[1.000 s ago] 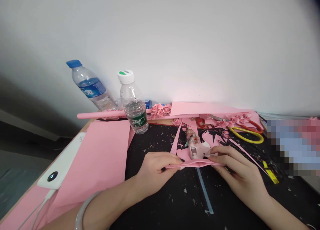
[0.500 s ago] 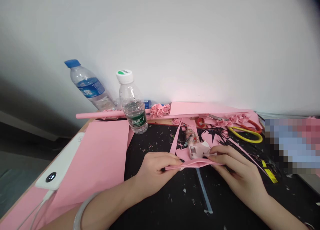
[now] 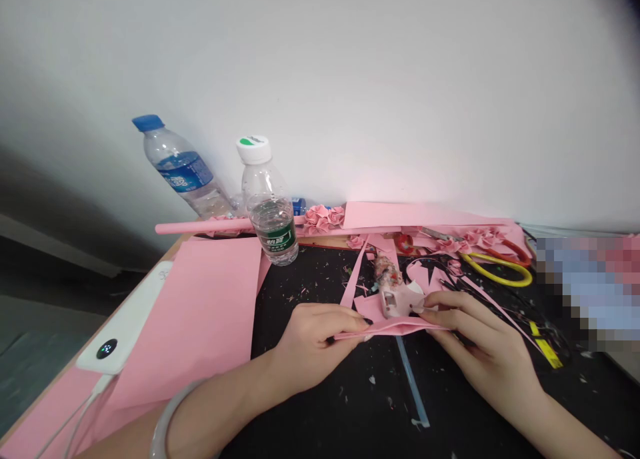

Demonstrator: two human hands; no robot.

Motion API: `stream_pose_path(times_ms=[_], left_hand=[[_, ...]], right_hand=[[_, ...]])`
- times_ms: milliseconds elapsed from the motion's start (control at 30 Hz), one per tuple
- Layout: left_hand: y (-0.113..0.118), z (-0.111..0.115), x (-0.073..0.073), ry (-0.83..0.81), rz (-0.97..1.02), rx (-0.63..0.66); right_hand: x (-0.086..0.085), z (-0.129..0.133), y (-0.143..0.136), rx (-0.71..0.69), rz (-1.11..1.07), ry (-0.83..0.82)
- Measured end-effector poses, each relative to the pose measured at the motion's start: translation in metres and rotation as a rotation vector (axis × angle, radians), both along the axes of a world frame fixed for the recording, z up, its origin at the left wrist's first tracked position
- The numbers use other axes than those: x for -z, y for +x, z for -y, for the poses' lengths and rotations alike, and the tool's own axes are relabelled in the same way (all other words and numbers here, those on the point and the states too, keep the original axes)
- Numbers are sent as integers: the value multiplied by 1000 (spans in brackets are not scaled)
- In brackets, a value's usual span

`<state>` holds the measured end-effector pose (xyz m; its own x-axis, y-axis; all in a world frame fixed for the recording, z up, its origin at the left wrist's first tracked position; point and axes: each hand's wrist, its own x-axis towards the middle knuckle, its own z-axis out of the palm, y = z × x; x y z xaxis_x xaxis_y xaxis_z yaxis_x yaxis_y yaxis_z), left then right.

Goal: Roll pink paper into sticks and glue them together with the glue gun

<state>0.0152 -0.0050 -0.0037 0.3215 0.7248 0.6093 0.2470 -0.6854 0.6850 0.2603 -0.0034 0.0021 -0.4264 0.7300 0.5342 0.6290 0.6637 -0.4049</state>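
A folded strip of pink paper (image 3: 397, 326) is stretched between my two hands, low over the black work surface. My left hand (image 3: 313, 342) pinches its left end between thumb and fingers. At the right end, my right hand (image 3: 483, 349) has its fingers closed on the same paper. Just behind the strip lies a pale glue gun (image 3: 395, 301) with a crusted, stained nozzle, partly covered by the paper. A bluish translucent glue stick (image 3: 413, 382) extends toward me from below the strip; whether it sits in the gun is hidden.
To the left are large pink sheets (image 3: 210, 299) and a white power bank (image 3: 120, 326) with a cable. Two bottles, one upright bottle (image 3: 273, 226) and one leaning bottle (image 3: 183, 169), are near the wall. Paper roses (image 3: 323, 218) and yellow-and-orange-handled scissors (image 3: 495, 270) lie behind.
The whole view has shifted slightly, with things appearing a little farther right. Both hands keep their hold on the folded paper, which looks nearly the same.
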Motion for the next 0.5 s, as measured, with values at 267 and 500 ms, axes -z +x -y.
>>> stream_pose_path(times_ms=[267,500], left_hand=[[0,0,1,-112,-10,-16],[-2,0,5,-193,-26,-96]], right_hand=[[-2,-1,-3,20,1,13],[-1,-1,-3,85,-17,36]])
